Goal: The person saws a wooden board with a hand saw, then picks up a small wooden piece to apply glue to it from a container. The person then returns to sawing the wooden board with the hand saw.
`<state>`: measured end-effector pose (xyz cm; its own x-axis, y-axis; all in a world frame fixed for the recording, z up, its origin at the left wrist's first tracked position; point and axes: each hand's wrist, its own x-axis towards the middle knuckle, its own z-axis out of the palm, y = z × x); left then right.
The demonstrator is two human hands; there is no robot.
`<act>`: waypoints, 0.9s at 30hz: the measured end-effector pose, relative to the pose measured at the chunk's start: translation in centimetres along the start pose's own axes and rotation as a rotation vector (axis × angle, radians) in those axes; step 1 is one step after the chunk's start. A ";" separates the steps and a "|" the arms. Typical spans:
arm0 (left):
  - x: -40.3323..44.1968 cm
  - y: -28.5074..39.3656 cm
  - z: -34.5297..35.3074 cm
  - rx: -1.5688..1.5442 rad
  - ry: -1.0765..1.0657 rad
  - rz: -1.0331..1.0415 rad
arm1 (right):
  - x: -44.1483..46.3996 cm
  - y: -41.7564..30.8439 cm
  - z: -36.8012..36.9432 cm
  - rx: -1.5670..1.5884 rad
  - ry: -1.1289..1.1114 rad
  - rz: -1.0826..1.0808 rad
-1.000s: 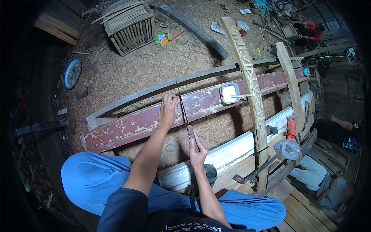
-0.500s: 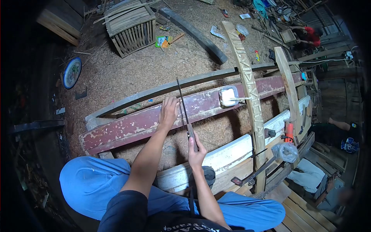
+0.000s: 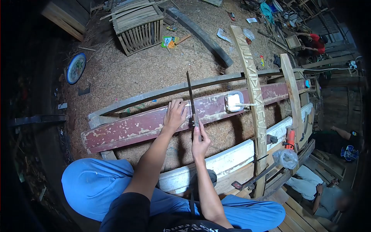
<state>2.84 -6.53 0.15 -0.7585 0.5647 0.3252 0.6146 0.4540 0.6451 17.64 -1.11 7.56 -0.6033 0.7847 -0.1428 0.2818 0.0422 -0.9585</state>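
Note:
My right hand (image 3: 201, 142) is wrapped round the handle of a long, narrow, dark-bladed knife (image 3: 191, 94), its tip pointing away from me. Fingers curled, my left hand (image 3: 175, 116) lies over a worn red plank (image 3: 127, 129). A small pale stick-like piece (image 3: 188, 104) shows between its fingertips and the blade; most of it is hidden. To the right, on the same plank, stands a square clear tub (image 3: 234, 102) with white contents and a pale stick lying across its rim.
A carved board (image 3: 253, 87) crosses the planks on the right. Beyond it are an orange power tool (image 3: 290, 138) and a plastic bag (image 3: 286, 159). A slatted crate (image 3: 139, 36) stands on the shavings-covered ground. One person (image 3: 315, 42) is at far right, another (image 3: 328, 197) at lower right.
The view has shifted slightly, so most things sit lower and further right. My right hand and the knife have moved up the plank, closer beside my left hand, with the blade more upright.

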 end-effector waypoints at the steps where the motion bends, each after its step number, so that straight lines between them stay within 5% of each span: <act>1: 0.0 -0.1 0.1 -0.001 0.003 -0.002 | 0.1 -0.1 0.2 -0.002 -0.002 -0.002; 22: 0.6 0.0 0.9 -0.158 0.036 0.030 | 0.6 2.1 0.9 -0.243 -0.048 -0.201; 27: 0.5 0.2 1.2 -0.099 0.054 -0.034 | 0.5 1.0 0.4 -0.135 -0.141 -0.014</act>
<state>2.83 -5.35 -0.43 -0.7906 0.5112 0.3370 0.5661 0.4007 0.7204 17.30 -0.89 6.46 -0.7034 0.6897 -0.1719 0.3644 0.1423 -0.9203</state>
